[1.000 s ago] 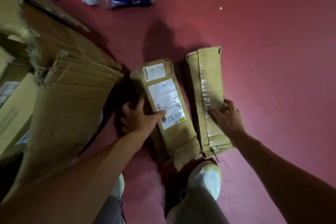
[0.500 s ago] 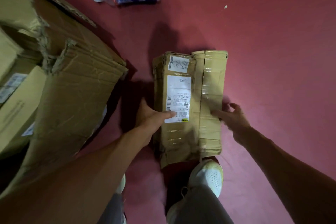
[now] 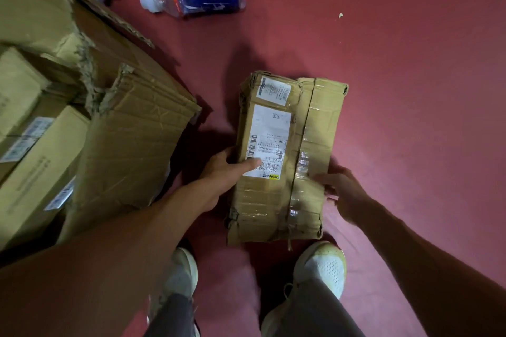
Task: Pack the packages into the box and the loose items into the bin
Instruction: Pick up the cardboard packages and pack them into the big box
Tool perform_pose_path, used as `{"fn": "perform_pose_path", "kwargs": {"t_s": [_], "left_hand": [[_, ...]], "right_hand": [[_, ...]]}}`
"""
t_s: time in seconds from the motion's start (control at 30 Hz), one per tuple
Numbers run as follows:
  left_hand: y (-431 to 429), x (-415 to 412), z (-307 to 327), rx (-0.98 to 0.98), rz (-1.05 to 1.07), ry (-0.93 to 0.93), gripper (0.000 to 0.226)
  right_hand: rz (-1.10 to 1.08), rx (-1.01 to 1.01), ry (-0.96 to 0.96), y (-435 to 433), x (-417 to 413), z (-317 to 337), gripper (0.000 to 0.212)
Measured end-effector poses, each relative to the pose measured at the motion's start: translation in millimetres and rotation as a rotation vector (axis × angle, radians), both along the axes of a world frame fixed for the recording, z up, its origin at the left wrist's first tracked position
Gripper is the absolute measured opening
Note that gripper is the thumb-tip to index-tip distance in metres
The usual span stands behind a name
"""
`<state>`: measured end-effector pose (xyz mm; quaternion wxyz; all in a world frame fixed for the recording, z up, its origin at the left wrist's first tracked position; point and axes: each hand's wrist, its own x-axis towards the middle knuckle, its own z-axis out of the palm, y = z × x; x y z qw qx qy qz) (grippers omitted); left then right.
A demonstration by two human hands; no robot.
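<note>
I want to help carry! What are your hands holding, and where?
The left hand grips the labelled package at its left side, thumb on top. The right hand touches the right edge of the taped package; grip unclear.
</note>
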<state>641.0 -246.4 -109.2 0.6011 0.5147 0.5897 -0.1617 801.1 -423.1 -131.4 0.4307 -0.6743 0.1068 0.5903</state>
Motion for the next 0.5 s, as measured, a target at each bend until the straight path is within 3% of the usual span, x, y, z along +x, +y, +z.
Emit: {"fn": "perform_pose_path", "kwargs": {"t_s": [0.1, 0.23, 0.33, 0.43, 0.5], "left_hand": [[7.4, 0.0, 7.0, -0.013, 0.005, -0.007, 0.042], [14.6, 4.6, 38.2, 0.076, 0.089, 0.022, 0.051], [24.2, 15.5, 80.2, 0.129, 0.151, 0.02, 0.055], [39.7, 25.9, 137.3, 0.116, 0.141, -0.036, 0.031], [52.7, 26.6, 176.9, 0.064, 0.088, -0.089, 0.031]], "right_hand": [[0.016, -0.062, 0.032, -6.7, 1.6, -0.2, 0.045], [-0.155, -0.184, -0.159, -1.1, -4.7, 27.9, 0.068], [-0.16, -0.208, -0.309, 8.4, -10.6, 72.9, 0.067], [-0.194, -0.196, -0.372, 16.8, -18.1, 132.1, 0.065], [-0.254, -0.18, -0.371, 20.0, -24.0, 177.2, 0.063]]}}
